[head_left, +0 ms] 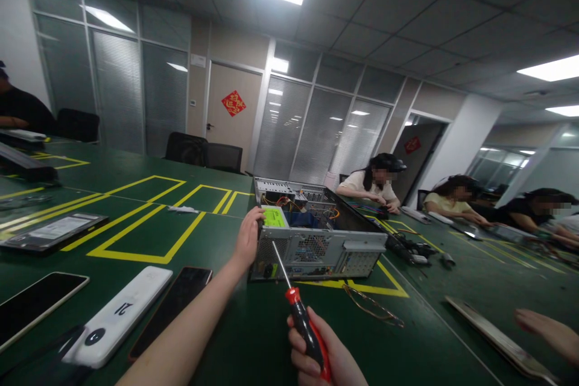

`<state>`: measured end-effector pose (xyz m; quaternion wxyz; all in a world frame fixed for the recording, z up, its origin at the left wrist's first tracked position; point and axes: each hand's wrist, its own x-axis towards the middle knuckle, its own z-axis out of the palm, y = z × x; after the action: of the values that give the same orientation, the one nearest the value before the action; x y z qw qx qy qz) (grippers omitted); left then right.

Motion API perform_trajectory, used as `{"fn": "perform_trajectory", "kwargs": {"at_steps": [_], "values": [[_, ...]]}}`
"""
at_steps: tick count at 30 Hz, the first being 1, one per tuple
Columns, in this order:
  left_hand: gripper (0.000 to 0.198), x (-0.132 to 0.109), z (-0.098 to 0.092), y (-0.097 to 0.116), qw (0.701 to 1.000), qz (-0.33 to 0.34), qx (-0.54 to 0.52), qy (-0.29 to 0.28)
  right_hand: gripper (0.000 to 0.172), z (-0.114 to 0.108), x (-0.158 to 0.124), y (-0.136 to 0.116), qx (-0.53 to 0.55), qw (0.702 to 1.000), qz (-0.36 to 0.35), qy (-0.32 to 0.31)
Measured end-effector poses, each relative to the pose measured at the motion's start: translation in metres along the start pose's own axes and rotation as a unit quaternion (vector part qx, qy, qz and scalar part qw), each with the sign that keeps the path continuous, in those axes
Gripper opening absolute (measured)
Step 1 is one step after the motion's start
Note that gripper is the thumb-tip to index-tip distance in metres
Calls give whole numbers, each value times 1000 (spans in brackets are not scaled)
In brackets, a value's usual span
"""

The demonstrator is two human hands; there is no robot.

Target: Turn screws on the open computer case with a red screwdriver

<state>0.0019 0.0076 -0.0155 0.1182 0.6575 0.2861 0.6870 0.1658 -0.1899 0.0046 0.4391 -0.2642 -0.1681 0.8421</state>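
An open computer case (316, 241) lies on the green table, its rear panel facing me. Inside at the left corner sits a power supply with a bright green label (274, 217); cables and boards show behind it. My left hand (248, 238) grips the case's left corner beside the power supply, fingertips over the edge. My right hand (316, 350) is closed around the red and black handle of a screwdriver (304, 319). Its shaft points up and left, with the tip at the vented rear panel; whether it touches a screw I cannot tell.
Left of me lie a hard drive (54, 230), a phone (40, 301), a white power bank (122, 316) and a dark phone (174, 307). Glasses (375, 307) lie before the case. Another person's hand (549, 332) is near a phone (497, 335). Yellow tape (136, 256) marks the table.
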Motion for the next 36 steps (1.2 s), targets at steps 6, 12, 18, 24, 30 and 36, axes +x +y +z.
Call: {"fn": "perform_trajectory", "kwargs": {"at_steps": [6,12,18,24,30,36], "values": [[39,0,1,0,1000,-4,1,4,29,7,7,0,-5,999,-1,53],[40,0,1,1,1000,3,5,4,31,5,12,-1,14,997,2,75],[40,0,2,1,1000,5,4,10,32,6,13,1,45,998,-6,54],[39,0,3,0,1000,-1,3,12,23,9,8,-1,77,997,-9,29],[39,0,2,0,1000,2,-4,8,21,30,6,-2,115,992,35,33],[38,-2,3,-1,1000,-6,-4,10,31,41,15,10,80,993,79,23]]}}
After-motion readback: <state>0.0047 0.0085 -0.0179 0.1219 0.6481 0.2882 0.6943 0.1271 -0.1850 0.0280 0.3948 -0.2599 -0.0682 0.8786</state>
